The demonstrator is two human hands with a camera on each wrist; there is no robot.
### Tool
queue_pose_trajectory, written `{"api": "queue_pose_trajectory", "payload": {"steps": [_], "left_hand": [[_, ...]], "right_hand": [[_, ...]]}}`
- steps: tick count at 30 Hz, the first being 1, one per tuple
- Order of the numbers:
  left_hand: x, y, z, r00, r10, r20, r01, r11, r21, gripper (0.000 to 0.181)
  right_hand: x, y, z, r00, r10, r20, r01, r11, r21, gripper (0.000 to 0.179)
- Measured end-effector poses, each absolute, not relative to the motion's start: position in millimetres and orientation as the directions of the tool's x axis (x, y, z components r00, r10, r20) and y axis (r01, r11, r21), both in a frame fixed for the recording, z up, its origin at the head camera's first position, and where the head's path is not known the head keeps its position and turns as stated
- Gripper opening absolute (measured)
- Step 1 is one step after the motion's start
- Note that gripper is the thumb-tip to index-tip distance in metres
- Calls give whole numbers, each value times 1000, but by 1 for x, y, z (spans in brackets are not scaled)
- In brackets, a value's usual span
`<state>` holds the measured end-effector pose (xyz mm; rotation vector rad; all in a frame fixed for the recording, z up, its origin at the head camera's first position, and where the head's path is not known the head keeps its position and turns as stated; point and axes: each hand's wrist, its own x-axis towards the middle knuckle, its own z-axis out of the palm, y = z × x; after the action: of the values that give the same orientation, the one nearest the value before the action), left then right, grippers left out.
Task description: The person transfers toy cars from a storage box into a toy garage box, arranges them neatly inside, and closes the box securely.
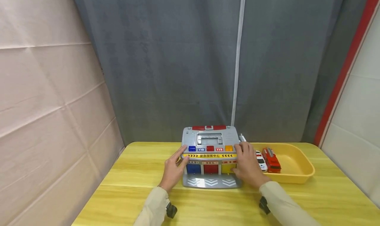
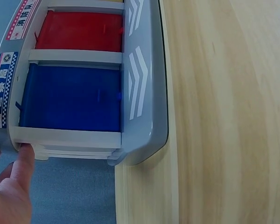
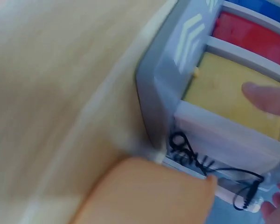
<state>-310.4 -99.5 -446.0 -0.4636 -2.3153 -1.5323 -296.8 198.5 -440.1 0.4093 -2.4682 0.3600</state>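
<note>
A grey toy rescue station (image 1: 210, 156) with blue, red and yellow doors stands on the table in the head view. My left hand (image 1: 173, 169) grips its left side at the roof edge. In the left wrist view that hand (image 2: 11, 193) has a finger against the wall's edge beside the blue door (image 2: 74, 98). On the right side my right hand (image 1: 247, 161) holds the station. Its thumb (image 3: 266, 98) lies in front of the yellow door (image 3: 233, 91), and the other fingers are partly cut off by the frame.
Right of the station, a yellow tray (image 1: 301, 178) holds a white toy car (image 1: 262, 161) and a red toy fire truck (image 1: 271, 160). A black coiled cord (image 3: 189, 151) hangs by the station's side. A grey curtain (image 1: 178, 71) is behind the wooden table (image 1: 142, 173).
</note>
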Motion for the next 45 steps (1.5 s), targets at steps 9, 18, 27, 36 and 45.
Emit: {"api": "queue_pose_trajectory", "payload": {"steps": [9, 18, 27, 36, 45], "left_hand": [[-313, -97, -447, -887, 103, 449, 454, 363, 814, 47], [-313, -102, -448, -893, 99, 440, 445, 358, 821, 47], [-313, -100, -446, -882, 118, 456, 467, 359, 808, 48], [-314, -101, -449, -883, 91, 460, 461, 350, 815, 46], [-312, -104, -449, -879, 80, 470, 467, 344, 814, 45]], "right_hand": [[-289, 210, -407, -861, -292, 416, -416, 876, -246, 92], [-295, 178, -392, -837, -407, 366, -512, 819, -259, 76], [-301, 172, -397, -813, -397, 426, -537, 794, -285, 70], [-303, 172, -395, -790, -436, 431, -571, 779, -258, 69], [-303, 167, -394, -790, -443, 425, -577, 773, -265, 67]]}}
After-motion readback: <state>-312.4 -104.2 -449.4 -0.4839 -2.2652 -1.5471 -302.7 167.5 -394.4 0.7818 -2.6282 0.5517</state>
